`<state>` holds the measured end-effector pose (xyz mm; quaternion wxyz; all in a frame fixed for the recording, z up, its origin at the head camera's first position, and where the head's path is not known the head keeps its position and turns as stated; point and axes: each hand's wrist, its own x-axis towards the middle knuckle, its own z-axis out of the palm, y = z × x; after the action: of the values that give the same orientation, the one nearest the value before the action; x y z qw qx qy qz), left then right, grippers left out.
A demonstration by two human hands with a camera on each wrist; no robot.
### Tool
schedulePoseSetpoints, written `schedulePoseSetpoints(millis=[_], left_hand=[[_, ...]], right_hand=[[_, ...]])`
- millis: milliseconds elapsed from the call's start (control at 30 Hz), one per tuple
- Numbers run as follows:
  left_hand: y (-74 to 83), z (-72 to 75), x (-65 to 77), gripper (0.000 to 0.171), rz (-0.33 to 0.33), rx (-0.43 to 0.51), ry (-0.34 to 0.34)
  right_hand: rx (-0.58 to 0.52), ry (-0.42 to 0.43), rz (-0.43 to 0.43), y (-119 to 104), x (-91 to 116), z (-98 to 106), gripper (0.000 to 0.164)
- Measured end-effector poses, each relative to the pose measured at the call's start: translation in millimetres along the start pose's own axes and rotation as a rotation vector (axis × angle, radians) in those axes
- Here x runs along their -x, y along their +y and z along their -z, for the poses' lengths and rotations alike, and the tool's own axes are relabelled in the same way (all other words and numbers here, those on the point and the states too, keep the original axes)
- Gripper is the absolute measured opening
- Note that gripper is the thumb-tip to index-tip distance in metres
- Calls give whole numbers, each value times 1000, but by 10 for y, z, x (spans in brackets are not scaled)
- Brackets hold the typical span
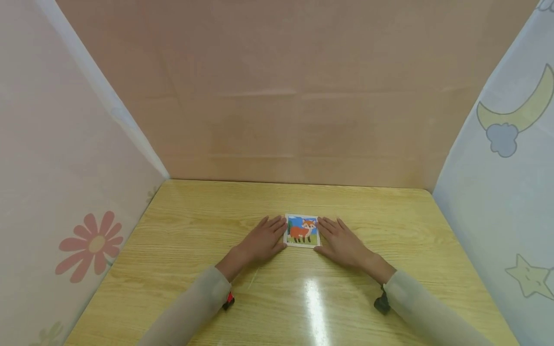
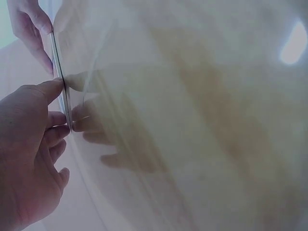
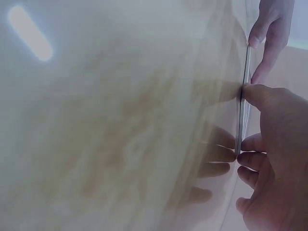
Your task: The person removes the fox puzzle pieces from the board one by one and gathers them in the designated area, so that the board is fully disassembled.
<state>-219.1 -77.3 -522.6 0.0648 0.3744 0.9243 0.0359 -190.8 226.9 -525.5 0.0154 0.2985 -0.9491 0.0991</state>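
Observation:
A small square fox picture [image 1: 302, 230] with a white border lies flat on the wooden table [image 1: 195, 206]. Seen from the side in the left wrist view, it is a thin panel [image 2: 60, 72]. At its left edge rests my left hand [image 1: 263, 240], fingers stretched toward the upper part and the thumb by the lower corner. My right hand [image 1: 342, 242] mirrors this at the right edge. In the right wrist view, the right thumb and fingertips [image 3: 250, 144] meet the panel's edge low over the tabletop, and nothing lies over the picture's face.
A plain brownish backdrop [image 1: 298, 96] rises behind the table's far edge. Patterned side walls stand at left, with a pink flower [image 1: 96, 244], and at right, with a moon [image 1: 519, 113] and a star. A bright glare streak [image 1: 317, 312] crosses the near tabletop.

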Motion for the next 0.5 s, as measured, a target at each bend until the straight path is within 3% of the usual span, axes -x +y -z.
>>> schedulePoseSetpoints(millis=[500], left_hand=[[178,-13,146,68,-52,-57,9]], right_hand=[[39,52,38,-52,285,-26,78]])
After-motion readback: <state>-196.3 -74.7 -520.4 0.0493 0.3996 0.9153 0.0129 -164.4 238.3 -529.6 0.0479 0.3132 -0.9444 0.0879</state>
